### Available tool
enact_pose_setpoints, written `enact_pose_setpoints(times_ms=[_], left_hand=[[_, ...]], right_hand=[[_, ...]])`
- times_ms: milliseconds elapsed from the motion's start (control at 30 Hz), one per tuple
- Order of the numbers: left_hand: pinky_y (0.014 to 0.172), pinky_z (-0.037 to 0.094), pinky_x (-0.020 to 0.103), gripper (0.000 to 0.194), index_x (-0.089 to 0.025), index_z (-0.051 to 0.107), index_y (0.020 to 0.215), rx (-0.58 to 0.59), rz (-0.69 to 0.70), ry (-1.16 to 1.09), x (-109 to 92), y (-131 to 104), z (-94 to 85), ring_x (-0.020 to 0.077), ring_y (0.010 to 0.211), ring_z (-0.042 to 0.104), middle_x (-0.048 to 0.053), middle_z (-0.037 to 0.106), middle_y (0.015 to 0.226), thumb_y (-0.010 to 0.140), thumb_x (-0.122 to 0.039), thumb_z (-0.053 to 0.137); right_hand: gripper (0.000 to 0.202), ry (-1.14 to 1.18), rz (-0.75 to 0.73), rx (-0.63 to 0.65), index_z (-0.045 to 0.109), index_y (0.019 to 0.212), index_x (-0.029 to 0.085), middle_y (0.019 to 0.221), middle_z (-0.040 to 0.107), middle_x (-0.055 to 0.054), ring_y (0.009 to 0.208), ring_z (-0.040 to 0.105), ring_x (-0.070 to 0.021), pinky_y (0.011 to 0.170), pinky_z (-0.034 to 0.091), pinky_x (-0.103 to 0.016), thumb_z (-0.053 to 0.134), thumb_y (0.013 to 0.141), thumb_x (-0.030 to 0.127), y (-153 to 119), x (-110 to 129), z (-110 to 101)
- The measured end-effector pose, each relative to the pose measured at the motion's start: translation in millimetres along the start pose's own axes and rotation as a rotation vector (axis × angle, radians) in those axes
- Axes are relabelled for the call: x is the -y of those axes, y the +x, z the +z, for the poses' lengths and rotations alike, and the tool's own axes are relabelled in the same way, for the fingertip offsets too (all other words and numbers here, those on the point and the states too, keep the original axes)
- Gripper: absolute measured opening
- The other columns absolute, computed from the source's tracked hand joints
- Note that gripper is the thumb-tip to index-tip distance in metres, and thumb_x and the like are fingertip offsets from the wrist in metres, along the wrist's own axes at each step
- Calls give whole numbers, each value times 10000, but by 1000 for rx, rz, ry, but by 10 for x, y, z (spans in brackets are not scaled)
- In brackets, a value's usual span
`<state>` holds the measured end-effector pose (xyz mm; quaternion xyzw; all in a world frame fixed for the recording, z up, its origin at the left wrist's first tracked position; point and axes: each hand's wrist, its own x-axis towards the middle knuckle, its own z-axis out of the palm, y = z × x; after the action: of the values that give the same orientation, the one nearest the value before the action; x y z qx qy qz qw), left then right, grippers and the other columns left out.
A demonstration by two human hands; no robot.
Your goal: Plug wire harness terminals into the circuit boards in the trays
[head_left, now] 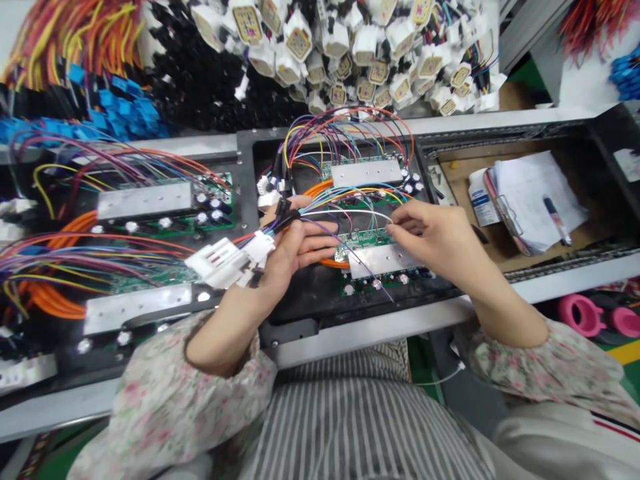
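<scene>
My left hand (293, 257) is palm up, its thumb over a wire harness (287, 219) and its fingers stretched out. White plug connectors (219, 261) at the harness end hang over the wrist. My right hand (436, 235) pinches a white wire (364, 213) from this bundle between thumb and fingertips. Below the hands lies a green circuit board (357, 238) with a silver heat sink (383, 260). One purple wire (364, 265) droops loose across it. Behind the hands, a second board (325, 163) has many coloured wires arching over it.
More wired boards (145, 200) lie in the black tray on the left. White connectors (300, 40), black cables and orange-yellow wires (80, 40) with blue plugs (120, 107) are heaped along the back. On the right sit a clipboard with papers (537, 193) and a marker pen (557, 219).
</scene>
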<state>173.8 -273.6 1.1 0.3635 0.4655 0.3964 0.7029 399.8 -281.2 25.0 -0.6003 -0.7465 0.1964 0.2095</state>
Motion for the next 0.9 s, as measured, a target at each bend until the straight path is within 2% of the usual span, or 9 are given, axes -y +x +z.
enact_pose_setpoints(times_ms=[233,367,433,533,600,667,733,800,900], left_hand=[[806,585,384,471,-137,647,926,57,-14,19,21,-2,-39,261,908,722,143,715,1077,779,-585,634],[780,589,365,447,-159,610,1005,46,-3,-7,25,0,-43,244,879,730,116,727,1043,782,-544,651],[749,592,330,454,-169,601,1009,30,-8,-20,18,-1,-37,226,852,733,100,735,1016,763,-543,673],[747,591,315,451,-164,615,976,39,-12,9,13,4,-29,218,865,729,114,726,1063,772,-564,651],[763,590,329,442,-154,623,948,64,1,58,30,14,-31,222,887,723,136,706,1122,812,-574,592],[747,591,348,441,-154,614,995,70,64,185,59,22,-43,219,874,718,145,692,1140,891,-554,460],[711,586,365,431,-166,586,1109,7,202,437,79,20,-68,210,831,704,136,689,1103,952,-480,335],[784,556,415,363,-184,583,1180,-76,340,680,69,2,-103,243,904,667,128,672,1081,943,-387,397],[871,475,459,333,-184,626,1196,-87,475,1129,-10,-40,-158,307,1022,582,138,640,1071,892,-213,492]], right_hand=[[83,-39,-6,62,644,770,156,704,704,-27,659,674,-157,622,477,-254,586,828,151,28,-67,87],[88,-61,-8,90,662,779,154,710,709,-33,660,672,-155,618,469,-250,591,827,135,48,-83,103],[78,-98,-17,96,677,785,160,716,714,-31,648,663,-150,607,454,-248,611,825,145,36,-66,71],[96,-130,-60,79,691,789,173,695,704,-23,607,633,-138,568,424,-246,661,830,255,-41,30,-47],[121,-120,-140,197,684,752,182,665,692,-9,579,614,-128,552,413,-244,658,834,267,-106,118,-136],[144,-102,-185,301,669,706,190,646,685,0,568,606,-122,549,414,-244,622,841,205,-141,182,-187],[149,-52,-114,214,660,711,197,671,694,-1,590,619,-126,559,435,-245,593,842,174,-124,195,-180],[99,31,-3,51,652,742,199,695,699,-2,612,637,-131,573,466,-245,606,829,187,-66,156,-122],[60,113,36,32,634,742,185,693,698,1,625,657,-133,617,500,-248,622,792,154,28,63,5]])
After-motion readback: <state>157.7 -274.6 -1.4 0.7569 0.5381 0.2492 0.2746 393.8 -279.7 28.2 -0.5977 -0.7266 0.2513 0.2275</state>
